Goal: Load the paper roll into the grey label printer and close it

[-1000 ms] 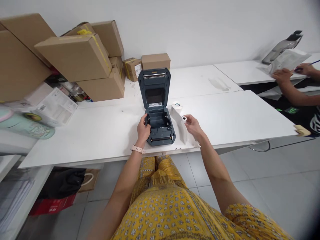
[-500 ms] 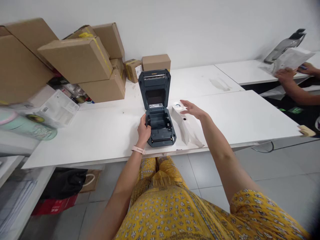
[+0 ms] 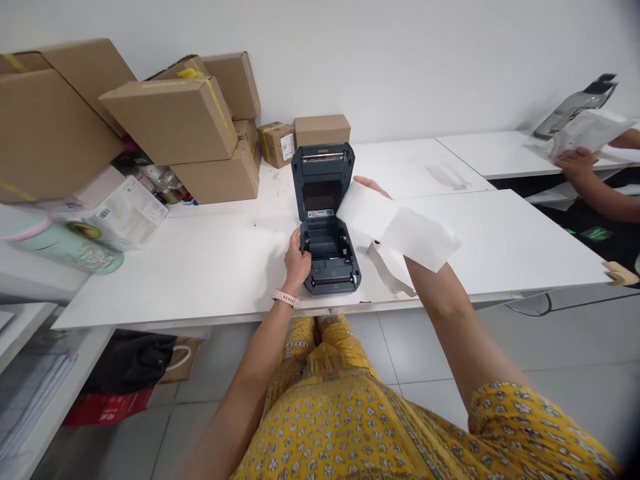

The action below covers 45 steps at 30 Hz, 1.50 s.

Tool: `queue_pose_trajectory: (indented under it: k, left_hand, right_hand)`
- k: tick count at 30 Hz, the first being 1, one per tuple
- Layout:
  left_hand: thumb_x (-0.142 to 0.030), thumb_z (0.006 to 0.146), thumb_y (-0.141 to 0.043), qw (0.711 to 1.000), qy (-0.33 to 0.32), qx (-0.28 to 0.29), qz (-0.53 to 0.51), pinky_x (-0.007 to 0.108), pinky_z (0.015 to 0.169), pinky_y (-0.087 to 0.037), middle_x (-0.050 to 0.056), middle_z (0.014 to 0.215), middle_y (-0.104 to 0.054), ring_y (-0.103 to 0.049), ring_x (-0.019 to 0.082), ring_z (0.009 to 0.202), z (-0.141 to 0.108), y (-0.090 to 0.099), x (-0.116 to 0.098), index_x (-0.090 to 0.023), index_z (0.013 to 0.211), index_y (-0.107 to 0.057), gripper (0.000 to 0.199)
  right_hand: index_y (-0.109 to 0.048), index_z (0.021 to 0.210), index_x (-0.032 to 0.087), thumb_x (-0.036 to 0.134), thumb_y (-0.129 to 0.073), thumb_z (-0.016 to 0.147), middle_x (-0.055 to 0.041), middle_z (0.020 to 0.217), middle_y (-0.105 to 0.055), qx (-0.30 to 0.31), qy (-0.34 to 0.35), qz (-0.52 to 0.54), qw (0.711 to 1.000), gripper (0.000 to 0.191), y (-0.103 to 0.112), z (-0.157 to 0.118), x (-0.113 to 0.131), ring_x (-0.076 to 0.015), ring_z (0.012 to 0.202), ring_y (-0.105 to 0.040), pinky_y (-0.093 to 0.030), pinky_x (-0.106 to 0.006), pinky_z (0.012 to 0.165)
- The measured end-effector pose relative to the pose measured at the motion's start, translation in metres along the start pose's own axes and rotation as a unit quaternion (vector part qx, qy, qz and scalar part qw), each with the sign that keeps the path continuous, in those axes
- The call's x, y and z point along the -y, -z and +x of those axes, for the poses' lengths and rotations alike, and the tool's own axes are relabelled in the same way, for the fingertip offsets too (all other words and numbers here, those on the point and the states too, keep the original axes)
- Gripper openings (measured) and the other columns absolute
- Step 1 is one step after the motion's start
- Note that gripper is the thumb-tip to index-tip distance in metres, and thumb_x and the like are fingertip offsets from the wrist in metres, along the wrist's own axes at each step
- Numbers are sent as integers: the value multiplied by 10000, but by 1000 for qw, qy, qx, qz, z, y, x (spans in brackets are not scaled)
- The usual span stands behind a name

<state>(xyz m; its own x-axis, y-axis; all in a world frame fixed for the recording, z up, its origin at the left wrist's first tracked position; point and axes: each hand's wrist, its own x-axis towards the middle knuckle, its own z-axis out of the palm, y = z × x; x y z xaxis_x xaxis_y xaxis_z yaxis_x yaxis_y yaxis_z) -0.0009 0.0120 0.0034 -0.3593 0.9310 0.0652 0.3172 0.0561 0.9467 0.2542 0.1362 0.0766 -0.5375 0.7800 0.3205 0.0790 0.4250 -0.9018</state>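
A dark blue-grey label printer [image 3: 327, 260] stands on the white table, its lid [image 3: 323, 177] raised and the bay inside bare. My left hand [image 3: 299, 260] grips the printer's left side, thumb over the edge. To the right of the printer, my right hand [image 3: 374, 185] is up behind white label paper [image 3: 365, 208], its fingers mostly hidden by the sheet. A loose end of the paper [image 3: 423, 239] hangs over my right forearm. Beneath it, another curled strip of white paper [image 3: 393, 270] lies on the table, reaching toward the front edge.
Cardboard boxes [image 3: 170, 123] are stacked at the back left, with smaller boxes [image 3: 323, 129] behind the printer. A mint-green bottle [image 3: 85, 247] and a white box [image 3: 127, 213] stand left. At far right, a co-worker's hand [image 3: 577, 163] holds a white packet [image 3: 593, 130].
My right hand has taken hold of the label paper and lifted it off the table, its loose end now draped over my forearm. My left hand stays on the printer.
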Motion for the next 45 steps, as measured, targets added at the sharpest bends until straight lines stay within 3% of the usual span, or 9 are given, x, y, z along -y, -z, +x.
queue_pose_trajectory:
  k: [3, 7, 12, 22, 30, 33, 37, 41, 45]
  left_hand:
    - [8, 766, -562, 1000, 6, -7, 1, 513, 1257, -398, 95, 1508, -665, -584, 291, 1450, -1, 0, -2, -236, 1609, -416, 890]
    - [1, 767, -571, 1000, 10, -11, 7, 514, 1243, -414, 115, 1521, -650, -569, 311, 1463, -2, 1, -6, -212, 1618, -408, 891]
    - [2, 779, -564, 1000, 16, -5, 0, 478, 1247, -415, 108, 1559, -617, -559, 295, 1474, -5, 2, -10, -224, 1622, -407, 887]
    - [3, 824, -542, 999, 24, 3, 31, 455, 1251, -404, 95, 1563, -615, -573, 282, 1462, -8, 4, -17, -250, 1640, -381, 869]
    - [4, 808, -546, 1000, 20, -1, 21, 419, 1234, -420, 66, 1579, -604, -584, 254, 1449, -7, 3, -13, -278, 1622, -397, 874]
    - [0, 792, -552, 1000, 13, 0, -1, 429, 1236, -421, 80, 1564, -616, -576, 269, 1456, -6, 2, -12, -253, 1606, -430, 860]
    - [-27, 787, -574, 1000, 6, -6, -27, 461, 1249, -410, 62, 1557, -624, -575, 284, 1456, -6, 2, -9, -275, 1574, -483, 830]
    - [-36, 792, -580, 999, 5, -4, -35, 449, 1263, -395, 52, 1572, -611, -568, 259, 1464, -4, 2, -6, -288, 1571, -475, 826]
    - [-74, 816, -608, 998, 13, 2, -57, 433, 1254, -407, 110, 1591, -585, -556, 257, 1476, -2, 2, -3, -247, 1596, -427, 819]
  right_hand:
    - [-477, 1544, 302, 539, -855, 689, -67, 1535, -609, 151, 6, -74, 986, 965, -27, 22, 37, -314, 1323, -642, -533, -454, 1126]
    - [-498, 1548, 239, 368, -920, 573, -120, 1531, -624, 294, -25, -313, 903, 1071, -66, 51, 55, -376, 1363, -623, -507, -482, 1147]
    - [-481, 1588, 218, 369, -909, 598, -144, 1516, -644, 336, -68, -469, 814, 1089, -87, 63, 58, -415, 1370, -625, -524, -486, 1113]
    - [-412, 1637, 180, 439, -871, 732, -176, 1545, -615, 373, -70, -471, 796, 1046, -102, 62, 43, -428, 1383, -611, -518, -504, 1105]
    - [-448, 1611, 174, 388, -845, 803, -169, 1374, -737, 323, -66, -363, 872, 925, -91, 55, 35, -344, 1252, -709, -556, -453, 1062]
    - [-584, 1486, 221, 582, -638, 969, -121, 1334, -751, 146, 55, -273, 949, 633, -69, 65, 57, -294, 1211, -719, -558, -457, 1076]
    - [-568, 1478, 276, 740, -285, 1049, -102, 1516, -618, -128, 167, -294, 932, 693, -32, 108, 80, -332, 1488, -501, -392, -575, 1239]
    - [-627, 1401, 220, 847, -142, 992, -124, 1413, -680, -109, 113, -322, 934, 892, -10, 144, 76, -358, 1454, -529, -368, -605, 1238]
    - [-677, 1360, 204, 840, -71, 987, -127, 1300, -741, -98, 80, -318, 939, 955, -22, 119, 79, -334, 1341, -622, -435, -525, 1199]
